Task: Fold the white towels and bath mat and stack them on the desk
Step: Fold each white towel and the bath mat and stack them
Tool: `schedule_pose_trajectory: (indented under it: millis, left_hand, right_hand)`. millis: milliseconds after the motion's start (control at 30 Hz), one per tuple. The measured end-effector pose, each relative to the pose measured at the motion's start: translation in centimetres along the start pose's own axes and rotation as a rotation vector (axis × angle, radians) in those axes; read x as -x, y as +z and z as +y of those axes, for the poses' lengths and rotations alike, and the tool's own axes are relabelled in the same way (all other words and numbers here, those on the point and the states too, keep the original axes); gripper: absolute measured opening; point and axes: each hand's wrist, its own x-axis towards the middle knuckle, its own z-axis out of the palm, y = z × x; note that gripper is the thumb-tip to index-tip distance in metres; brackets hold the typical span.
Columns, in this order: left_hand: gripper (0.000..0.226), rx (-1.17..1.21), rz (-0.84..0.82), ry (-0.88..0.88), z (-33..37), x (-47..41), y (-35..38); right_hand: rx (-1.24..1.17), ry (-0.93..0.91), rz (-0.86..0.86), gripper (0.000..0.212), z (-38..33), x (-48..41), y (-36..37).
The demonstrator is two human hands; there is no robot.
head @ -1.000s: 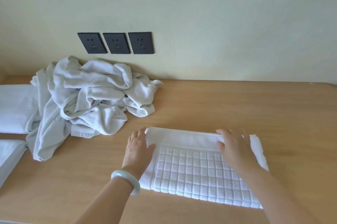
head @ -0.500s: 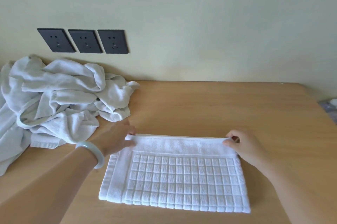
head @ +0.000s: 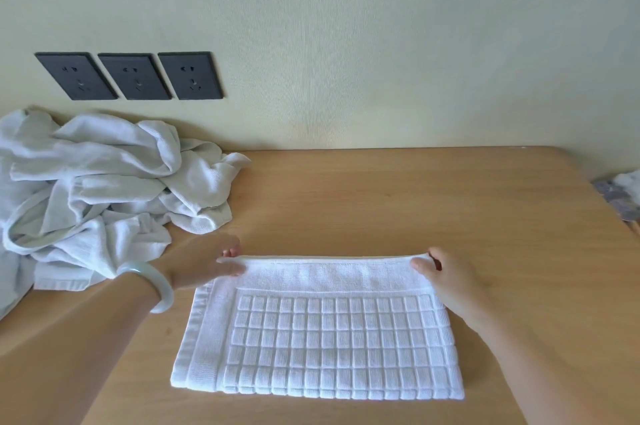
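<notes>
Your left hand [head: 204, 265] is reaching in from the lower left and pinching the far left corner of the folded bath mat [head: 329, 338]. Your right hand [head: 446, 275] is coming in from the lower right and pinching the far right corner. The mat's lying flat on the wooden desk [head: 415, 203], lower middle of the frame. A rumpled pile of white towels [head: 104, 182] is sitting at the left, right behind your left hand, under three dark wall sockets [head: 135, 76]. A pale bangle [head: 152, 282] is sitting on your left wrist.
</notes>
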Motion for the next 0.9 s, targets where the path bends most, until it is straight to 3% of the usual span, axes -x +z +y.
schedule_pose_trajectory:
  millis: [167, 300, 400, 467, 533, 600, 700, 900]
  left_hand:
    - [0.019, 0.205, 0.081, -0.155, -0.8, -0.6, 0.2]
    - [0.016, 0.039, 0.149, -0.375, -0.2, -1.4, 1.3]
    - [0.020, -0.176, 0.386, -0.370, 2.2, -0.5, 2.5]
    - [0.026, -0.331, 0.632, -0.200, 5.4, 0.4, 4.6]
    - [0.035, -0.384, 0.665, 0.018, 9.1, 1.2, 7.7]
    - [0.048, -0.379, 0.517, 0.085, 10.3, 1.3, 10.6]
    - [0.063, -0.300, 0.360, -0.115, 8.0, 1.4, 11.6]
    - [0.065, -0.092, 0.409, -0.354, 5.1, 2.7, 10.4]
  right_hand:
    - [-0.007, 0.081, 0.213, 0.033, 0.2, 0.2, 2.3]
    - [0.124, 0.064, 0.393, 0.022, 0.3, 0.3, 4.3]
    - [0.344, 0.053, 0.526, 0.033, 0.1, 0.1, 3.9]
    - [0.473, -0.071, 0.584, 0.045, -1.5, 1.0, 4.6]
    - [0.466, -0.341, 0.471, 0.047, -3.9, 2.8, 6.8]
    - [0.534, -0.512, 0.271, 0.047, -4.4, 4.0, 9.7]
    - [0.594, -0.357, 0.146, 0.060, -1.6, 3.6, 9.9]
    - [0.622, -0.264, 0.100, 0.070, 0.2, 2.9, 7.9]
